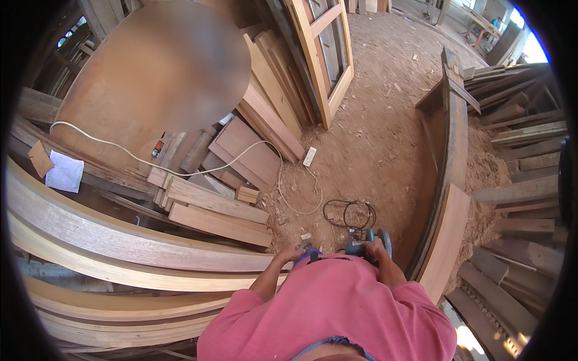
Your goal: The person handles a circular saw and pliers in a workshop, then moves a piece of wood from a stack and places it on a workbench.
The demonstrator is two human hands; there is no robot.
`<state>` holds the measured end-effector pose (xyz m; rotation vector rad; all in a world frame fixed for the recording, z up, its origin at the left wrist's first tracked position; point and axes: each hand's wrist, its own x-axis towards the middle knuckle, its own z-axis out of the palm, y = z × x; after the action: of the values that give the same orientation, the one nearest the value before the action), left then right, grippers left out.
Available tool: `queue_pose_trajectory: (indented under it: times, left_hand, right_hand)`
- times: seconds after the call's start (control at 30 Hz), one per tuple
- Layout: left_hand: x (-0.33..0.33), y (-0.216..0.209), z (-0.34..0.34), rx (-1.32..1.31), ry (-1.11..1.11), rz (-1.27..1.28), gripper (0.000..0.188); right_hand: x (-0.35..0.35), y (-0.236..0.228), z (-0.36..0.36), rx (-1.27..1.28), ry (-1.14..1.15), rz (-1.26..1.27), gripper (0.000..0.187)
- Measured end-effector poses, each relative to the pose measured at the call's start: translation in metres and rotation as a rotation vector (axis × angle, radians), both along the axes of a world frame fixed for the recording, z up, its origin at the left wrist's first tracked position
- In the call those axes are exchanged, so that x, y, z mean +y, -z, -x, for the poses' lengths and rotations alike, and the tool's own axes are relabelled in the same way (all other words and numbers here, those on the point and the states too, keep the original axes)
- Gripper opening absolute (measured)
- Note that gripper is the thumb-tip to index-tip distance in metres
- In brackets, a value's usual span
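Note:
In front of my waist, my right hand is wrapped round a teal handheld power tool. A rounded plate shows on the tool's right side, but my body hides part of it, so its exact kind is unclear. My left hand is by my left hip with its fingers curled in. A small greyish thing shows at those fingertips, too small to name. Just beyond the tool, a dark cable lies coiled on the ground.
Long planks stretch along my left. On my right stands a narrow wooden bench with a board on it. A white power strip lies ahead on the sawdust-covered floor, near a leaning wooden frame. Scrap timber fills the far right.

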<state>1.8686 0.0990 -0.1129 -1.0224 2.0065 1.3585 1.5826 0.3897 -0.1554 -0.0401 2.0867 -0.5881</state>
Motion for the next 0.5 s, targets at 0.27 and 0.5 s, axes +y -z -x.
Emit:
queue_pose_trajectory:
  times: [0.27, 0.5]
  left_hand:
    - [0.021, -0.05, 0.059, 0.031, 0.023, -0.205, 0.071]
    - [0.053, 0.011, 0.07, -0.067, 0.11, 0.12, 0.07]
  right_hand:
    - [0.015, 0.049, 0.043, 0.04, -0.182, 0.061, 0.039]
    - [0.002, 0.051, 0.056, -0.01, -0.317, 0.005, 0.05]
